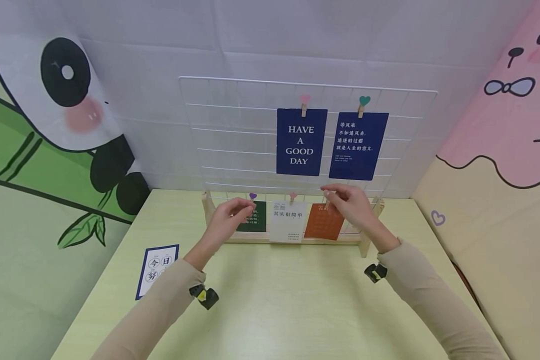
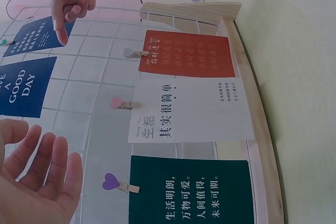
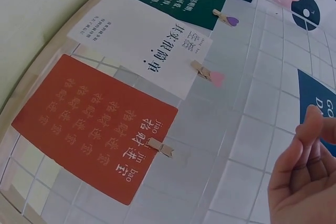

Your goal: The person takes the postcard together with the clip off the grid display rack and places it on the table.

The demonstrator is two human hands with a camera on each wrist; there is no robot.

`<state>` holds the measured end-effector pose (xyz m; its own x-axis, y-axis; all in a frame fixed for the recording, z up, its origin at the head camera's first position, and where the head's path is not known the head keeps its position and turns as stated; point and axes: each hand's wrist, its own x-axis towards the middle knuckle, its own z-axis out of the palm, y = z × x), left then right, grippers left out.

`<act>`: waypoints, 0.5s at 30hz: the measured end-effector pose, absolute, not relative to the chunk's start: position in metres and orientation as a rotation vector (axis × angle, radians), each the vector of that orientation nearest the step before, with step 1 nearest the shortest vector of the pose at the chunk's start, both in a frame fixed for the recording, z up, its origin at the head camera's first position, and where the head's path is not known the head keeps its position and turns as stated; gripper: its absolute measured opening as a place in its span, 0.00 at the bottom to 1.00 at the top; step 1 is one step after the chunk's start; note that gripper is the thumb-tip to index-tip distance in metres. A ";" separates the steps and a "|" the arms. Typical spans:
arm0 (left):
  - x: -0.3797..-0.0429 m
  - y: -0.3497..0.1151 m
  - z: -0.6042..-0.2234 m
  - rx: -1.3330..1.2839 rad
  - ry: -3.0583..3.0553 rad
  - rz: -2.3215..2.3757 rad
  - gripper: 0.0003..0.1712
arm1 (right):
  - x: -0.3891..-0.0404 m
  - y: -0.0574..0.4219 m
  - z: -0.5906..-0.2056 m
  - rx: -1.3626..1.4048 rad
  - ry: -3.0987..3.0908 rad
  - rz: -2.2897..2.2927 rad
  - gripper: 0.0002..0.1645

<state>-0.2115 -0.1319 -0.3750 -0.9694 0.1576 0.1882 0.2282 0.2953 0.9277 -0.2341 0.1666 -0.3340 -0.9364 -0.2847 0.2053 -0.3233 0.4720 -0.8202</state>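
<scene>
A white wire grid (image 1: 306, 84) stands in a wooden base. Two navy cards hang high on it: a "HAVE A GOOD DAY" card (image 1: 300, 142) under a pink heart clothespin (image 1: 304, 102) and a card of Chinese text (image 1: 358, 146) under a teal one. Along the bottom row hang a green card (image 2: 191, 190), a white card (image 2: 191, 109) and an orange card (image 3: 94, 129), each with a small clothespin. My left hand (image 1: 228, 217) hovers before the green card, fingers loosely bent, nothing in them. Near the orange card, my right hand (image 1: 352, 204) is raised, also holding nothing, thumb close to its forefinger.
A blue-bordered white card (image 1: 147, 280) lies on the pale table (image 1: 274, 300) at left, partly behind my left sleeve. Printed cloth walls with a panda and a pink figure (image 1: 513, 130) enclose the table on its sides.
</scene>
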 end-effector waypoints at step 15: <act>-0.220 -0.127 -0.366 -0.378 -2.493 -1.798 0.14 | -0.237 0.161 -0.317 0.559 -2.625 1.490 0.18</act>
<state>-0.2202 -0.1266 -0.3659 -0.9692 0.1705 0.1779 0.2227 0.2964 0.9287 -0.2370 0.1606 -0.3170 -0.9310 -0.2763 0.2384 -0.3464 0.4631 -0.8158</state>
